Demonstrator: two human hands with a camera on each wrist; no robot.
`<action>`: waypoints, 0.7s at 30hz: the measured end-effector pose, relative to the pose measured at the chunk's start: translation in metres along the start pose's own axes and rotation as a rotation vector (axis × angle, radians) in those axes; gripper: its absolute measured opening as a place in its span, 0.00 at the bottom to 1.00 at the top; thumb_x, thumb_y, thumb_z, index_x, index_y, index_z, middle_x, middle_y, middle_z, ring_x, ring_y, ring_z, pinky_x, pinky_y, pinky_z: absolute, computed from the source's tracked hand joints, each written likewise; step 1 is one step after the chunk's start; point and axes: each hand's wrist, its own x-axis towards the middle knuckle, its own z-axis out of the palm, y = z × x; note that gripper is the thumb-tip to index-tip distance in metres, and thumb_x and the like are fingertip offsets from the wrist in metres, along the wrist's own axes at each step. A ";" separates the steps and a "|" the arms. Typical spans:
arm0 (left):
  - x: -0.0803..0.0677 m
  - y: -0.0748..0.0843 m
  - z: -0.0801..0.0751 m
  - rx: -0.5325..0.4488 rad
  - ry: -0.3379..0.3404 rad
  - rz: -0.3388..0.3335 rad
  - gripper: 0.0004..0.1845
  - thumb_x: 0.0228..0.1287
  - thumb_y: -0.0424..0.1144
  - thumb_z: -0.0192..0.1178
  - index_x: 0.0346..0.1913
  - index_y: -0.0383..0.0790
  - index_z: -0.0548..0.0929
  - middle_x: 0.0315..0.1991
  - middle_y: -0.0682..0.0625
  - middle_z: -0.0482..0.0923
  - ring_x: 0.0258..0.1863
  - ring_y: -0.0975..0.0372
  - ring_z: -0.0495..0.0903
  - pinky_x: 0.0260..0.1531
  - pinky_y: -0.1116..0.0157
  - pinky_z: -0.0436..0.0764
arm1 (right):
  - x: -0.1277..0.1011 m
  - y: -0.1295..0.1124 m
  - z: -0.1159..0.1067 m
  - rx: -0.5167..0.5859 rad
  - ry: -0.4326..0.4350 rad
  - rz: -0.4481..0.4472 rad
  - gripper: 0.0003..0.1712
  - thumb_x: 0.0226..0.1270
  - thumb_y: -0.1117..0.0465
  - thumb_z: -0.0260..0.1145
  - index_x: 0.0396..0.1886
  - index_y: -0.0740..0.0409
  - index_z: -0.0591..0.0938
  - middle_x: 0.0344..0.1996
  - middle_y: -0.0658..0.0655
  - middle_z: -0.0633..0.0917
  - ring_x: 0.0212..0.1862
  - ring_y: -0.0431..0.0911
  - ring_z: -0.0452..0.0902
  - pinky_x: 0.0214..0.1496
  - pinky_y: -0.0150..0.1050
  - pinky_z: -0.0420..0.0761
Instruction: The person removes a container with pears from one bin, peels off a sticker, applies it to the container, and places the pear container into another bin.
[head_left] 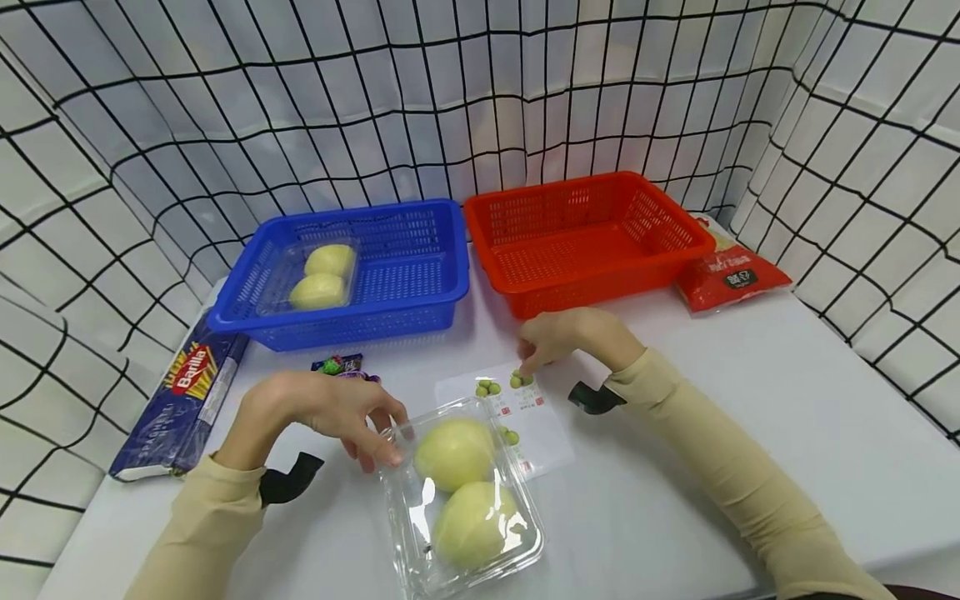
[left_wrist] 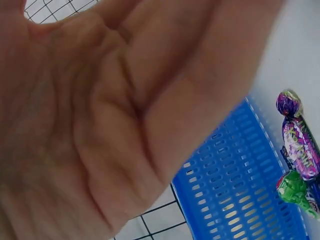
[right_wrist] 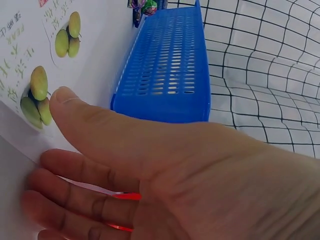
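Note:
A clear plastic box (head_left: pixel 517 533) holds two pale yellow-green oval fruits (head_left: pixel 454 454) near the table's front. My left hand (head_left: pixel 330 412) grips its upper left corner, with bent fingers and thumb on the edge. In the left wrist view the palm fills much of the picture and the box is out of sight. A white sheet (head_left: pixel 551 437) printed with green fruit pictures lies behind the box, partly covered by it. Over the sheet's far edge is my right hand (head_left: pixel 562 333), thumb extended and fingers loosely curled, holding nothing. Its thumb (right_wrist: pixel 82 112) lies beside a printed fruit picture.
A blue basket (head_left: pixel 390 312) at the back left contains another boxed pair of fruits (head_left: pixel 324 279). Beside it stands a red basket (head_left: pixel 592 287), with a red bag (head_left: pixel 735 275) at its right. Spaghetti packs (head_left: pixel 180 392) lie left; wrapped candies (head_left: pixel 341 364) sit before the blue basket. Black netting surrounds the table.

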 end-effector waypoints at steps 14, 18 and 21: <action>0.002 0.001 0.000 0.050 -0.003 0.027 0.22 0.67 0.53 0.68 0.57 0.45 0.83 0.39 0.54 0.90 0.30 0.60 0.91 0.62 0.54 0.75 | 0.010 -0.004 0.004 -0.070 -0.004 -0.066 0.17 0.70 0.47 0.70 0.46 0.55 0.83 0.34 0.49 0.79 0.39 0.43 0.72 0.41 0.32 0.73; 0.001 0.001 -0.001 0.060 -0.001 0.007 0.23 0.66 0.55 0.69 0.57 0.46 0.83 0.41 0.56 0.88 0.31 0.61 0.91 0.62 0.54 0.77 | 0.010 -0.005 0.005 -0.060 0.005 -0.085 0.16 0.69 0.47 0.70 0.45 0.54 0.83 0.35 0.50 0.80 0.39 0.43 0.73 0.42 0.33 0.75; 0.001 0.001 -0.002 0.071 -0.001 -0.008 0.25 0.65 0.57 0.69 0.59 0.46 0.82 0.41 0.56 0.88 0.32 0.62 0.91 0.62 0.53 0.77 | 0.010 -0.005 0.004 -0.037 0.013 -0.107 0.15 0.70 0.49 0.70 0.46 0.54 0.82 0.37 0.51 0.82 0.41 0.44 0.75 0.45 0.34 0.77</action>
